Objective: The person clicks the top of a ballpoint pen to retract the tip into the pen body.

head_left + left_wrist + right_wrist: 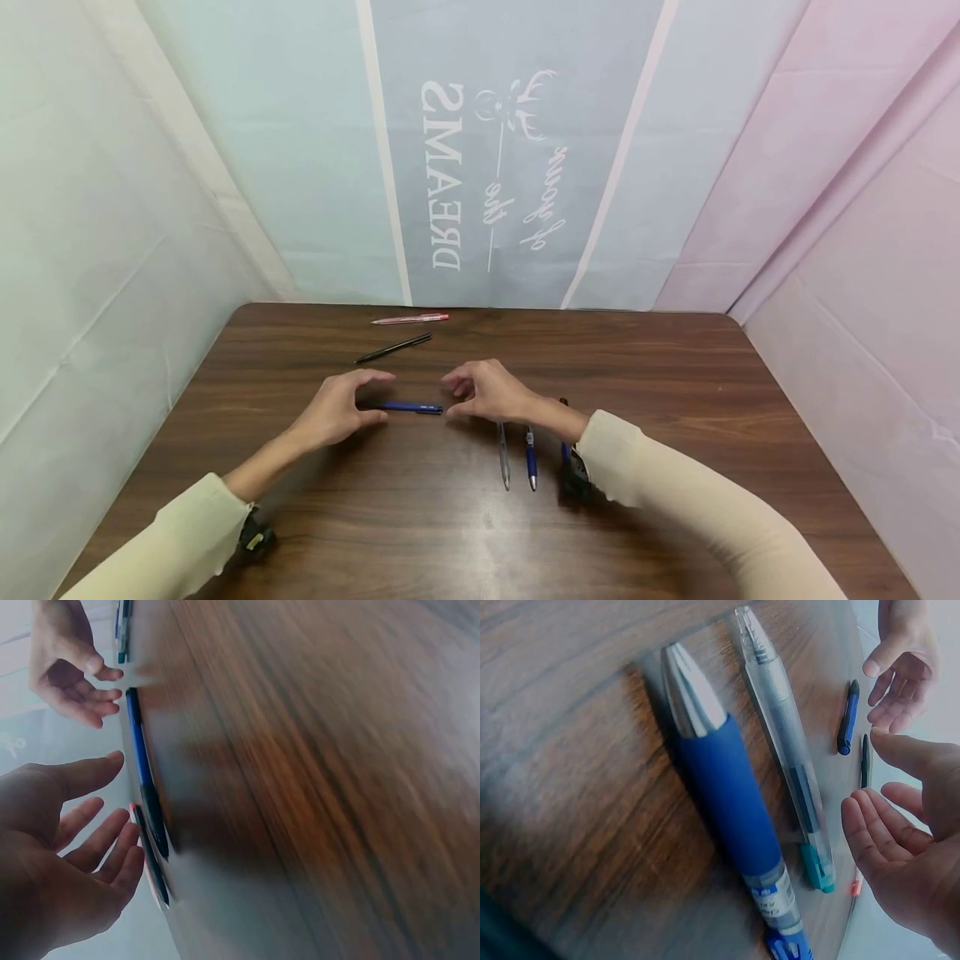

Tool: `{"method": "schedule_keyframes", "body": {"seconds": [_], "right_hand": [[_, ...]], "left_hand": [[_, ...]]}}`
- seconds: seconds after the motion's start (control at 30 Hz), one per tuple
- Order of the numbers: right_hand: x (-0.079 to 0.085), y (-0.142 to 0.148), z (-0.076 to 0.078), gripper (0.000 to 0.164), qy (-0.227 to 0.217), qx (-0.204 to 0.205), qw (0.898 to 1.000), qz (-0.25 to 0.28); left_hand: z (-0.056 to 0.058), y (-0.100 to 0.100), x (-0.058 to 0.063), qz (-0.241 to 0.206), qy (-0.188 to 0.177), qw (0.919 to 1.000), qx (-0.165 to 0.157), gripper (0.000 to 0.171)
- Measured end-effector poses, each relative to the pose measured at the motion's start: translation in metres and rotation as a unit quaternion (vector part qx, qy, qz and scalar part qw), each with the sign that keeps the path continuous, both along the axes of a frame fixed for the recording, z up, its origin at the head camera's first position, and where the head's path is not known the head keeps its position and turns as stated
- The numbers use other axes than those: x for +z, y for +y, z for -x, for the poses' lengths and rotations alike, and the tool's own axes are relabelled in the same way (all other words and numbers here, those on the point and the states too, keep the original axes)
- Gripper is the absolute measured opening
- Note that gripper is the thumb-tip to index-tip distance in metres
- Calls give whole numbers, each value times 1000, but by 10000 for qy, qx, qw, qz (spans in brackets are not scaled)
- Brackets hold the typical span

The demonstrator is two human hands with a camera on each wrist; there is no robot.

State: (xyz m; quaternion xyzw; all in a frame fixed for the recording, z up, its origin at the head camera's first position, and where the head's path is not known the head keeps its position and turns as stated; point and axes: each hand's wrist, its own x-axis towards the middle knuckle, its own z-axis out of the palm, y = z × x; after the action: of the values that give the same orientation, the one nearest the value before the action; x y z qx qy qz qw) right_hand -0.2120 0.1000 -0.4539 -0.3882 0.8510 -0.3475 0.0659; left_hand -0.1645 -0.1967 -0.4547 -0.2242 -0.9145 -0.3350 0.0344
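Observation:
A blue pen [411, 407] with a dark front end lies flat on the wooden table, between the two hands. My left hand [335, 408] is at the pen's left end, thumb and fingers spread on either side; the left wrist view shows them apart from the pen. Beyond its right end, my right hand [491, 393] hovers with loosely bent fingers and nothing in them. Near the right wrist lie a clear pen [784, 735] with a teal clip and a pen with a thick blue grip [727, 795]. Another blue pen [565, 448] is partly hidden by the right forearm.
Farther back on the table [637, 367] lie a black pen [393, 348] and a pinkish-red pen [411, 319], close to the rear edge. A printed cloth backdrop [495, 283] rises behind that edge, and pale cloth walls stand on both sides.

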Motion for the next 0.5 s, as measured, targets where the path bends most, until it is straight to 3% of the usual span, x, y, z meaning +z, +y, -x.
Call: {"method": "schedule_keyframes", "body": {"seconds": [0.5], "right_hand": [[-4,-16,-3,46,-103,-60,9996,-250]], "left_hand": [[3,-14,-8,-91,114,9998,-135,49]]}}
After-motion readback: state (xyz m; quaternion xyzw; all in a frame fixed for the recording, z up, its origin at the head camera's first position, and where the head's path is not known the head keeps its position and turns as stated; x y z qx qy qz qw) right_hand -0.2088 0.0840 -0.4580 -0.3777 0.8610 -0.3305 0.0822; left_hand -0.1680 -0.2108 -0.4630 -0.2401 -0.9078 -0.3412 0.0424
